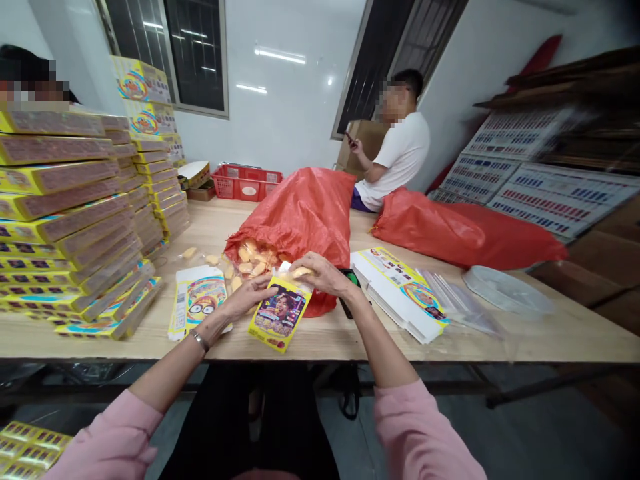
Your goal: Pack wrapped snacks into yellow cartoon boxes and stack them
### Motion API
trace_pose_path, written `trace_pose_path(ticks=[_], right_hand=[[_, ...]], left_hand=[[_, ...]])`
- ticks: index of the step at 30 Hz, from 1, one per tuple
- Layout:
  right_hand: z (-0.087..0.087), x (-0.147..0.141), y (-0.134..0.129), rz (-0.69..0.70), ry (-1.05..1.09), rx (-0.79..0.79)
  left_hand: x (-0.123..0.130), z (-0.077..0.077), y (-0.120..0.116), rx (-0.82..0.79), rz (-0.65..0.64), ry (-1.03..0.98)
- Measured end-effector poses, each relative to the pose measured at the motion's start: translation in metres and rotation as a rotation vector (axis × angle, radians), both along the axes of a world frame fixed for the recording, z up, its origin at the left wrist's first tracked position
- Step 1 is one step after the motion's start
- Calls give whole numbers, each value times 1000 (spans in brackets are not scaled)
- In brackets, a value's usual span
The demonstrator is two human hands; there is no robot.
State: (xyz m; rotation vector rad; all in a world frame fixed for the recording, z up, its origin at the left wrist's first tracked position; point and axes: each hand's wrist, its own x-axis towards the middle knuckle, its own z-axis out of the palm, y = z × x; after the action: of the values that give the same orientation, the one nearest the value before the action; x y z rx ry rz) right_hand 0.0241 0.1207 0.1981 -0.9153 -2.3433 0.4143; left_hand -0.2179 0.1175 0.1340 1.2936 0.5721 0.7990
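Note:
My left hand point(250, 295) grips a small yellow box point(279, 315) by its upper left edge, its printed face turned toward me. At the box's top, my right hand point(319, 272) has its fingers closed on a small yellow-orange wrapped piece point(301, 272). Just behind, many wrapped pieces point(254, 256) spill from the mouth of a red woven sack point(313, 207). A flat yellow-and-white carton point(203, 299) with a cartoon face lies left of my left hand. Whether the held box's flap is fully unfolded is hidden by my fingers.
Tall stacks of packed yellow boxes point(65, 220) stand at the left. Flat cartons point(400, 287), clear plastic sleeves point(457, 300) and a clear lid point(507, 291) lie right. Another red sack point(465, 230) and a red basket point(247, 182) are behind. A person point(400, 147) sits beyond, holding a phone.

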Motion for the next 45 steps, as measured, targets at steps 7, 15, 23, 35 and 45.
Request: trace_pose_path(ticks=[7, 15, 23, 35, 45], right_hand=[[28, -2, -10, 252, -220, -283], [27, -6, -22, -238, 248, -169], [20, -14, -20, -150, -169, 140], [35, -9, -8, 46, -397, 168], [39, -8, -8, 6, -175, 118]], left_hand=[[5, -9, -4, -103, 74, -120], [13, -2, -9, 26, 206, -86], [16, -2, -11, 57, 186, -72], [15, -11, 9, 97, 226, -102], [19, -5, 3, 106, 228, -105]])
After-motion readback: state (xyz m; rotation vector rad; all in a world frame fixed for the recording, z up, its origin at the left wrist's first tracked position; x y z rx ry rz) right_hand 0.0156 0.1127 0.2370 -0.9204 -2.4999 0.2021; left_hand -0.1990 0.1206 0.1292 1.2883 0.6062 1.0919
